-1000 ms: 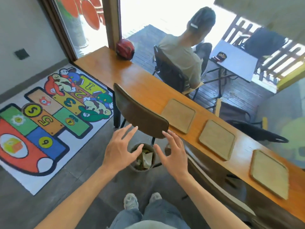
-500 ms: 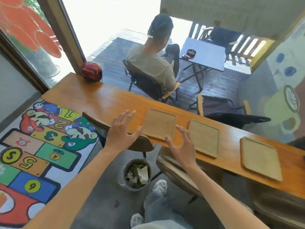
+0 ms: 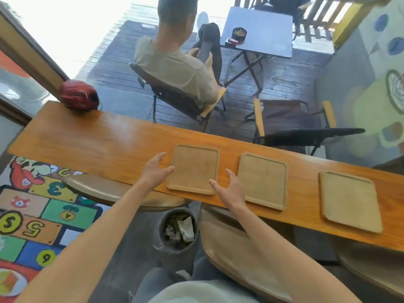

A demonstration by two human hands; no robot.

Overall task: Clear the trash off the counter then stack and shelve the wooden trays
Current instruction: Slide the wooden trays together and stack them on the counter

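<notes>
Café or small eatery, window-side seating. Long wooden counter [image 3: 91,141] along the glass with three serving trays [image 3: 193,170] laid out, bar chairs [image 3: 122,191] tucked under, trash bin [image 3: 178,229] below. Outside, a deck with folding table [image 3: 262,33] bearing an ashtray [image 3: 239,32], a seated person [image 3: 175,60]; hopscotch floor mat [image 3: 39,206] indoors.

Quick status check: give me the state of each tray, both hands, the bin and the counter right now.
Left tray: flat on the counter, empty, unstacked.
Middle tray: flat, empty, unstacked.
Right tray: flat, empty, unstacked.
Left hand: open, at the left tray's left edge.
Right hand: open, holding nothing.
Trash bin: on the floor, holding trash.
Counter: no trash visible.
</notes>
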